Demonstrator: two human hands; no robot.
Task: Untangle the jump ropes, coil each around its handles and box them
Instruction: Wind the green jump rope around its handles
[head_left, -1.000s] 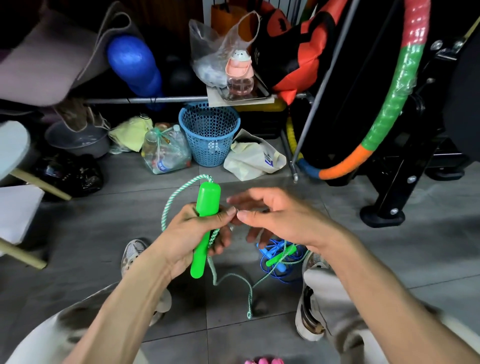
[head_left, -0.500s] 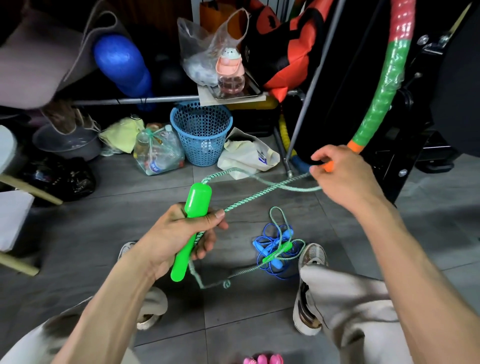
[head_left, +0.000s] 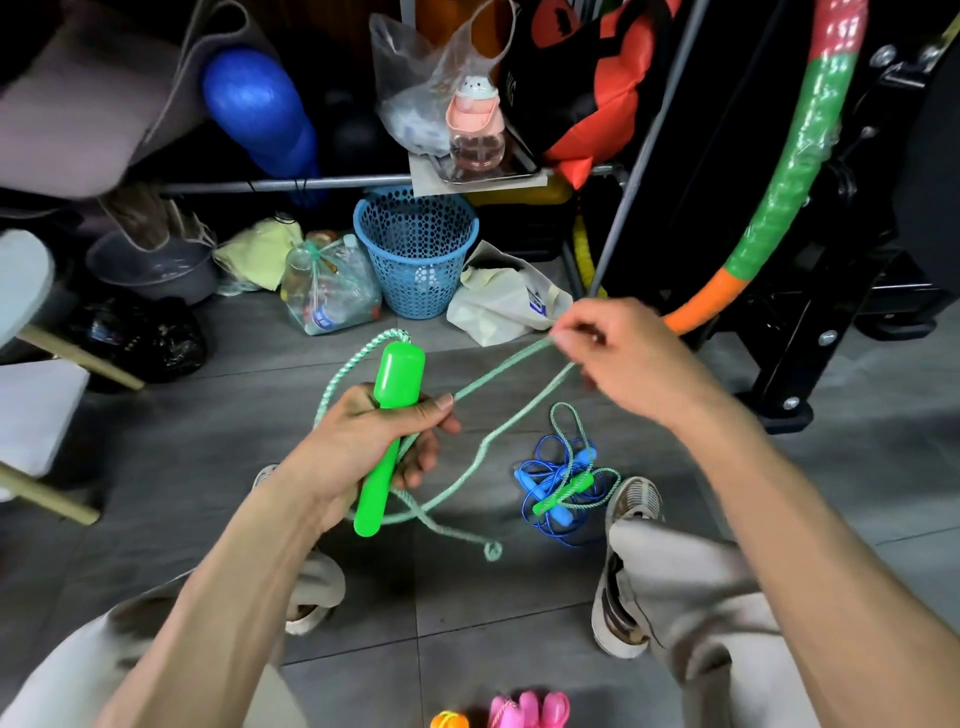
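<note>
The left hand (head_left: 358, 452) has its grip wrapped round the bright green plastic jump-rope handle (head_left: 390, 431), held upright above the grey tiled floor (head_left: 831, 493); the right hand (head_left: 631, 358) pinches the pale green braided rope (head_left: 498, 374) up and to the right; the rope's slack loops down to the floor. Beside the right shoe (head_left: 626, 545) lies a tangle of blue jump rope (head_left: 558, 483) with the second green handle (head_left: 563, 492); behind stand a blue perforated plastic basket (head_left: 415, 249) and a bag of clear bottles (head_left: 330, 291). Since half a second ago the right hand has dropped lower and nearer the handle.
</note>
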